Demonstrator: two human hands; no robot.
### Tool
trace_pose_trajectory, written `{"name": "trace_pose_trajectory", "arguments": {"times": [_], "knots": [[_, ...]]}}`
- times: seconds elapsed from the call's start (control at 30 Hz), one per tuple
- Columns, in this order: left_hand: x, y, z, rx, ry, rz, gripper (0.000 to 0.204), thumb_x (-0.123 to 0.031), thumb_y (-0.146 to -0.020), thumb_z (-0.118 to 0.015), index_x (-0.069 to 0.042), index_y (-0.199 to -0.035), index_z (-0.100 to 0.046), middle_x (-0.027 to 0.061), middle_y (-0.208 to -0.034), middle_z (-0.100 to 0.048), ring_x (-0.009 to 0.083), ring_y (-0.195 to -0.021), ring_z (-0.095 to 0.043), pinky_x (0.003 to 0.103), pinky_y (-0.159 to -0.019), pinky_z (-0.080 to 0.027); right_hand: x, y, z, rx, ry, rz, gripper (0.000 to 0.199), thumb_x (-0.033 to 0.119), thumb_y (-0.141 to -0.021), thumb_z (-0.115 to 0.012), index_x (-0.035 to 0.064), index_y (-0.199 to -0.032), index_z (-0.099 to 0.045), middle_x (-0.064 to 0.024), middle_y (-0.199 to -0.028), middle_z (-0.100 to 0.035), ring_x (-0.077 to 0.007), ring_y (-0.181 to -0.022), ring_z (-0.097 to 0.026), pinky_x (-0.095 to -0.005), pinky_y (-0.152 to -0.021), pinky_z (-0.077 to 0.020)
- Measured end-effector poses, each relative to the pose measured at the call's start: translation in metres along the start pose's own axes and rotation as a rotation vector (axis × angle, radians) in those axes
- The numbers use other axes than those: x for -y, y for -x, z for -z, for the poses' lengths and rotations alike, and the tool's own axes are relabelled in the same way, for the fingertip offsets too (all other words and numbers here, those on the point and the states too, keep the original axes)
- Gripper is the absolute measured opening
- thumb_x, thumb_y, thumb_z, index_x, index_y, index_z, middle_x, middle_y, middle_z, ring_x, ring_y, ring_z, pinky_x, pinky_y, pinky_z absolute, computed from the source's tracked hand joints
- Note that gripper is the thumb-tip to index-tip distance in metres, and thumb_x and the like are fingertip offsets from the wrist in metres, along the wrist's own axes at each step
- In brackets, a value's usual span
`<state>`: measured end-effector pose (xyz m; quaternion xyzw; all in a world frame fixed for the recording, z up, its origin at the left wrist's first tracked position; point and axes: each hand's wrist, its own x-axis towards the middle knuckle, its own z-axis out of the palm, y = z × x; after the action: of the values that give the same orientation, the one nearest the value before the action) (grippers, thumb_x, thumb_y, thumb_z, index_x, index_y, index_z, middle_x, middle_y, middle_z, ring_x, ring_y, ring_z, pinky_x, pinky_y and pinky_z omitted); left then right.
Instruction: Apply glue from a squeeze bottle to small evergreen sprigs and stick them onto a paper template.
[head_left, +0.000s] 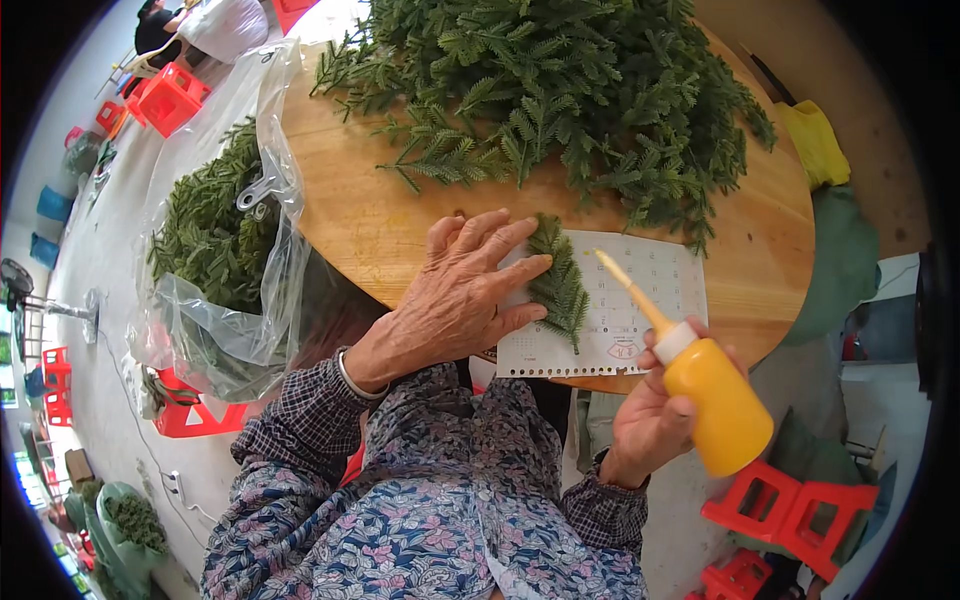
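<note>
Green plastic fern sprig (560, 285) lies at frame centre on a white perforated calendar sheet (640, 320), which sits on the near edge of a round wooden tabletop (380, 210). We see the sprig's long axis run roughly top to bottom in the frame, stem end pointing down toward the lower edge, leafy tip up.

Left hand (460, 295) comes in from lower left, flat and spread, fingertips pressing on the sprig's left side and pinning it to the sheet. It grips nothing; it only holds the sprig down.

Right hand (650, 415) is at lower right, wrapped around a yellow squeeze bottle (715, 400) with a white collar and a long thin yellow nozzle (625, 290). The nozzle tilts up and left, its tip just right of the sprig, near but apart; we cannot tell if it touches the paper.

So the sprig lies left of the nozzle tip, and the left hand is clearly the nearer one, already in contact.

A big pile of loose green fern sprigs (560, 90) fills the upper centre. A clear plastic bag of more sprigs (215, 250) hangs at mid left. Red plastic stools (790, 510) stand at lower right.
</note>
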<state>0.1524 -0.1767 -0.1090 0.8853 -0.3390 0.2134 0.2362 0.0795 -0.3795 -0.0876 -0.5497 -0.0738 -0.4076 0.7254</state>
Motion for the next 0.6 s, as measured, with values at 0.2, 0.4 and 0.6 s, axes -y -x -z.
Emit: {"name": "trace_pose_trajectory", "arguments": {"times": [0.2, 0.4, 0.6], "knots": [[-0.003, 0.003, 0.006, -0.014, -0.02, 0.013, 0.043, -0.04, -0.081, -0.067, -0.015, -0.116, -0.062, 0.008, -0.132, -0.049, 0.0278, -0.126, -0.041, 0.047, -0.104, -0.024, -0.001, 0.014, -0.013, 0.218, 0.262, 0.063, 0.05, 0.026, -0.082, -0.066, 0.0091, -0.123, -0.043, -0.0207, -0.119, -0.056, -0.0264, -0.081, -0.059, -0.029, -0.062, -0.0519], [-0.004, 0.003, 0.006, -0.025, -0.021, 0.02, 0.042, -0.04, -0.081, -0.067, -0.015, -0.115, -0.061, 0.0075, -0.131, -0.049, 0.0276, -0.124, -0.042, 0.048, -0.104, -0.024, -0.006, 0.015, -0.018, 0.158, 0.208, -0.04, 0.05, 0.021, -0.08, -0.066, 0.009, -0.122, -0.042, -0.0209, -0.118, -0.056, -0.0271, -0.08, -0.059, -0.0297, -0.061, -0.0518], [-0.004, 0.004, 0.007, 0.017, -0.014, 0.047, 0.043, -0.041, -0.083, -0.065, -0.017, -0.118, -0.061, 0.0061, -0.136, -0.048, 0.0268, -0.126, -0.04, 0.047, -0.106, -0.022, -0.014, 0.013, -0.023, 0.171, 0.239, 0.002, 0.051, 0.017, -0.079, -0.066, 0.0094, -0.122, -0.041, -0.0209, -0.117, -0.057, -0.0289, -0.081, -0.06, -0.0298, -0.061, -0.052]]}}
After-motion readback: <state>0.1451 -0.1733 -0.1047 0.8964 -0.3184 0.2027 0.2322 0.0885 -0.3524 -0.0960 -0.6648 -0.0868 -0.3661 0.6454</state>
